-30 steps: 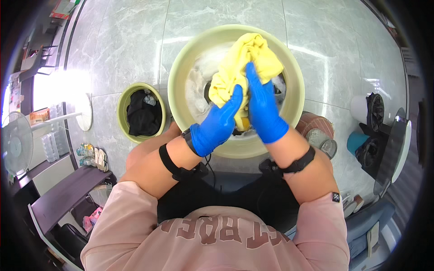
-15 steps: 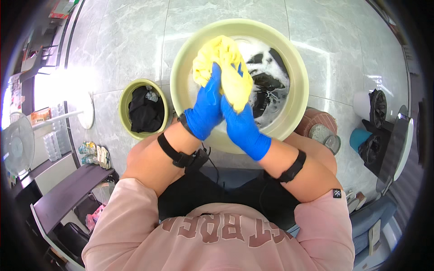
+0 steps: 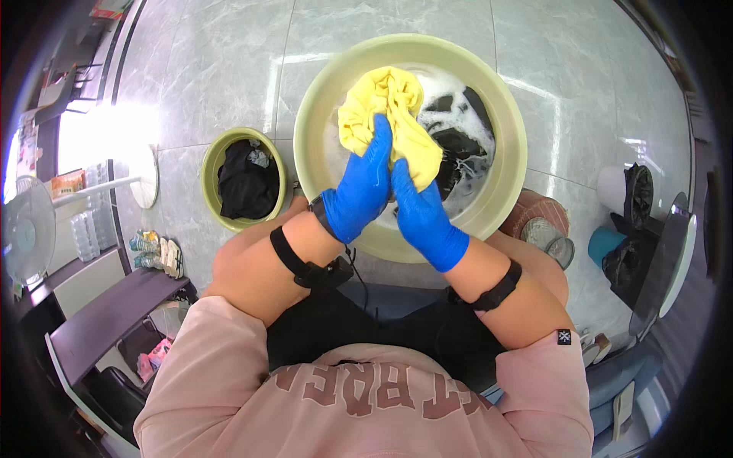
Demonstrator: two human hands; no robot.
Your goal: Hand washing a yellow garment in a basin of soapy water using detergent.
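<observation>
Honestly, looks like the rubbing-or-squeezing step, with left hand (image 3: 359, 188) and right hand (image 3: 429, 221) both gripping the yellow cloth (image 3: 382, 93) over the soapy basin (image 3: 514, 153), so next move probably wants a firm hold.

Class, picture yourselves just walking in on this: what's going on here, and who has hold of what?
Someone in a pink top holds a bunched yellow cloth in both gloved hands, the left hand and right hand close together. The cloth is held over a large pale green basin, where dark fabric lies among white suds. To the left, a smaller green tub holds black cloth.
</observation>
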